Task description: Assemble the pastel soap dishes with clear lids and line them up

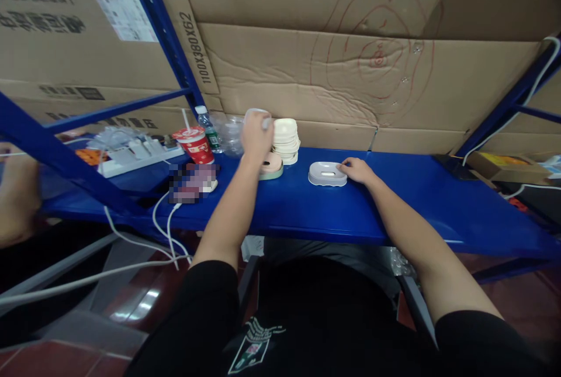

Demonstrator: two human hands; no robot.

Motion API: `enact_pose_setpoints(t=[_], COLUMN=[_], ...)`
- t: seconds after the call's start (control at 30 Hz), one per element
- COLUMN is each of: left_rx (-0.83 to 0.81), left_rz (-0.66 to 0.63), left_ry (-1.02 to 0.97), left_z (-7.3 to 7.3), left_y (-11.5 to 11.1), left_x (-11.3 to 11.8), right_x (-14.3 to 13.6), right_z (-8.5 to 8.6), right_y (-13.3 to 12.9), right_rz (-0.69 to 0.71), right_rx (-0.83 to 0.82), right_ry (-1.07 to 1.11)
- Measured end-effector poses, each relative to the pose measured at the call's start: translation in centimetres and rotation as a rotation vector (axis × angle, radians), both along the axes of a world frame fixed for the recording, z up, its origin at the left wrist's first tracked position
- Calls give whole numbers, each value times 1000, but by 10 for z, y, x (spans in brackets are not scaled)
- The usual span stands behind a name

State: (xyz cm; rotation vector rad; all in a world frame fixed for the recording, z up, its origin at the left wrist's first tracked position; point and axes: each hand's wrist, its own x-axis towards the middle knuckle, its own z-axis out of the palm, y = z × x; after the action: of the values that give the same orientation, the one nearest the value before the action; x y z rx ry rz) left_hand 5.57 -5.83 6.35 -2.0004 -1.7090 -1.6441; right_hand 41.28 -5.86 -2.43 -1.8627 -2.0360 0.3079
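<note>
Hands apart; left hand [256, 137] grips a pale piece [266, 124] beside the cream stack [286, 138], right hand [358, 170] touches the grey dish [328, 176] on the blue table [319, 207], pinch unclear; shifting the piece would need stack clearance.

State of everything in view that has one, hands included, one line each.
Left hand: holding pale piece, mostly hidden
Right hand: fingers at grey dish's right end
Grey dish: flat on table
Cream dishes: stacked
Pink dish: on green piece, partly hidden by left arm
Red cup: upright, lid on, straw in
Bottle: upright, capped
</note>
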Motion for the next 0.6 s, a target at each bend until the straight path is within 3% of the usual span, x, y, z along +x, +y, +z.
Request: enact_pose_setpoints(t=[0.1, 0.23, 0.37, 0.6], left_rx=[-31, -242, -338, -284], left_rz=[222, 303, 328, 282], left_ry=[-6, 112, 165, 32], left_z=[17, 13, 9, 12], left_y=[9, 17, 26, 33], left_x=[-59, -106, -120, -117], right_x=[-1, -1, 1, -1], right_z=[0, -1, -2, 0], right_y=[0, 1, 2, -1], right_rz=[5, -1, 3, 11], right_rx=[-7, -16, -15, -12], right_ry=[-10, -19, -24, -35])
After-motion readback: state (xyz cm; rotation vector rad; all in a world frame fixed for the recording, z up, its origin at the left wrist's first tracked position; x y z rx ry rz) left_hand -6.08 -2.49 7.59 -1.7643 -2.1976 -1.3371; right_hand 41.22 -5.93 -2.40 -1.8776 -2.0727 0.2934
